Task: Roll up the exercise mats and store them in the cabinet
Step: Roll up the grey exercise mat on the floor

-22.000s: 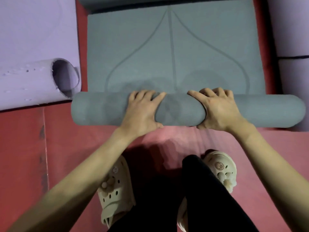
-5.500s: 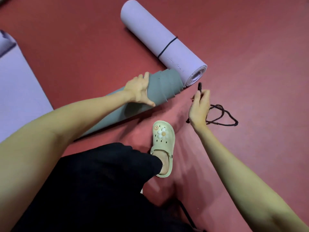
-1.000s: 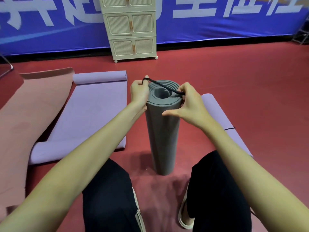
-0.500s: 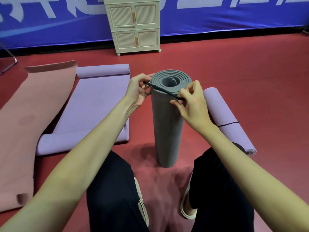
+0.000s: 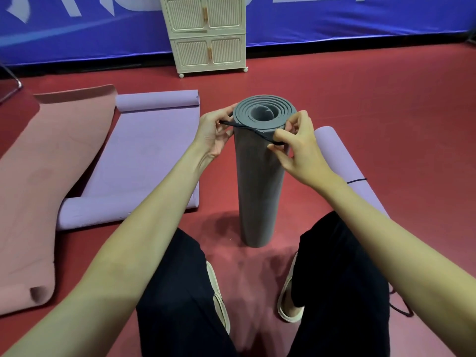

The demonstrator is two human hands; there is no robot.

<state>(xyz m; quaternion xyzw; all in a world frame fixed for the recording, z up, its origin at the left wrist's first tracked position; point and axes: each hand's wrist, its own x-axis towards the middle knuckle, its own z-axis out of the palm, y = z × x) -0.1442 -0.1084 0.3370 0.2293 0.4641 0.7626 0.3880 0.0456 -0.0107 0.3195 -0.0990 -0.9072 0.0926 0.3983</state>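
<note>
A rolled grey mat (image 5: 258, 186) stands upright on the red floor between my knees. A black elastic band (image 5: 253, 131) stretches across its front, just below the top rim. My left hand (image 5: 215, 132) pinches the band at the roll's left side. My right hand (image 5: 296, 148) pinches it at the right side. A rolled purple mat (image 5: 342, 161) with a black band around it lies on the floor behind my right arm. The cream cabinet (image 5: 206, 34) stands at the far wall with its doors closed.
An unrolled purple mat (image 5: 144, 155) with curled ends lies at the left, and a pink mat (image 5: 38, 181) lies flat beyond it. A blue banner (image 5: 347, 16) covers the wall. A black cord (image 5: 400, 306) lies by my right leg.
The band has slid from the roll's top rim a little way down its front. Both hands have come down with it.
</note>
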